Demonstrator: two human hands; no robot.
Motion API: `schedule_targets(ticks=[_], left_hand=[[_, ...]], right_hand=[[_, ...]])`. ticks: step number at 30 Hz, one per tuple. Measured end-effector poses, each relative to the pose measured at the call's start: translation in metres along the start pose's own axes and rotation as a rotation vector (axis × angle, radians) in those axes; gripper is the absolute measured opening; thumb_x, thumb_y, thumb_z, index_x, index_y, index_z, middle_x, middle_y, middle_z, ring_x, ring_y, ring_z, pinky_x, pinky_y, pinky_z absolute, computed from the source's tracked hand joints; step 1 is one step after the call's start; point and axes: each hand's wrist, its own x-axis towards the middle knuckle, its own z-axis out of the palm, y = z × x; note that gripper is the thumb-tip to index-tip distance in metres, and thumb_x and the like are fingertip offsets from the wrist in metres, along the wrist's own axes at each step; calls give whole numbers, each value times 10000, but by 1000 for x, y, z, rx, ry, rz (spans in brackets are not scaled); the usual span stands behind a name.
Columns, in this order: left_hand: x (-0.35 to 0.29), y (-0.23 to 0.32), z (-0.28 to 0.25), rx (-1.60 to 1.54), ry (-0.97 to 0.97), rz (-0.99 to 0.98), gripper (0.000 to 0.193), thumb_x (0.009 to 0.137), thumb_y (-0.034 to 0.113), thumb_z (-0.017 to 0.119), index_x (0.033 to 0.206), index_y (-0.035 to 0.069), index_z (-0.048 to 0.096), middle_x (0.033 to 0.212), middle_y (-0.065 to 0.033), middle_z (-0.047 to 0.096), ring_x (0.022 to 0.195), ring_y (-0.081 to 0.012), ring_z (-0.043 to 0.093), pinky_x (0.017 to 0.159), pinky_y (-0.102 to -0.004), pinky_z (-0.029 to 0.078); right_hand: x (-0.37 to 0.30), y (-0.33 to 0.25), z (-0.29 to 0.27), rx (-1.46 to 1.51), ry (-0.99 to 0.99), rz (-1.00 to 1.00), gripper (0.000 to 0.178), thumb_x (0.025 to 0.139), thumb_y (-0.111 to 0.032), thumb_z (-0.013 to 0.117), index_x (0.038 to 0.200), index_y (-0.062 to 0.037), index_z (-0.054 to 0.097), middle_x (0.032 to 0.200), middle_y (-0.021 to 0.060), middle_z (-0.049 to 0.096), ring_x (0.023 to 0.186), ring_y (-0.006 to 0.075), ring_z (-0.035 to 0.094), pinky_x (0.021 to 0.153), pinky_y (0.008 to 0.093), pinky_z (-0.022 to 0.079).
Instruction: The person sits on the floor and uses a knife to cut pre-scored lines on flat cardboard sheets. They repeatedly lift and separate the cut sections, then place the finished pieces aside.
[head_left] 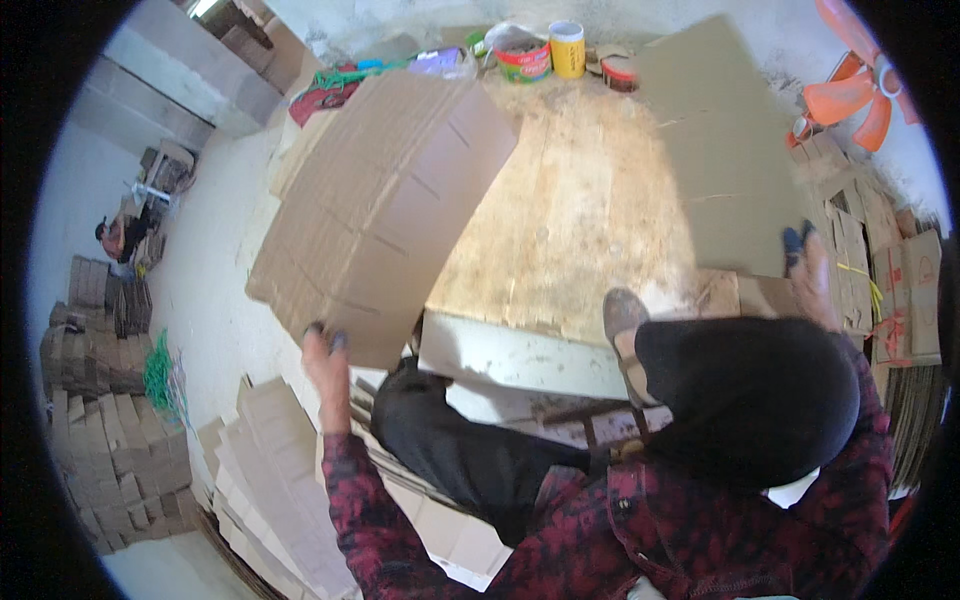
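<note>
Faces a stained wooden tabletop (with a yellow tub near the far wall). Touches the near end of a cardboard stack, at left, with left hand, fingertips slightly apart. Rests right hand at the near right corner of a flat cardboard sheet, over the tabletop's right side. Cannot tell either grip's closure.

Stacked cardboard all around suggests a workshop.
</note>
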Motion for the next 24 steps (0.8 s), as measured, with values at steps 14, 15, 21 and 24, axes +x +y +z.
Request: schedule_targets(ticks=[14,15,21,24], left_hand=[[198,174,168,432,-21,618,329,578,122,716,813,20,511,856,-169,566,806,-343,556,708,-426,442],[202,174,156,404,-2,584,307,583,117,725,769,20,499,815,-174,585,787,-345,566,690,-432,439],[220,177,136,267,-508,448,217,729,173,658,763,-4,537,674,-201,568,642,-369,571,587,-430,436],[219,173,139,313,-510,562,181,774,182,613,804,8,572,675,-212,550,629,-328,578,591,-406,441]], right_hand=[[189,-88,218,-3,-313,-550,289,798,-75,502,1066,20,457,919,233,543,818,355,559,663,421,464],[190,-80,232,10,-314,-550,267,786,-62,499,1035,25,458,897,250,542,801,383,549,647,436,458],[197,-86,255,-181,-407,-499,132,775,-50,475,875,26,431,725,258,543,709,436,533,616,482,427],[204,-91,260,-230,-448,-508,134,773,-55,465,878,18,424,698,250,546,681,430,542,603,483,428]])
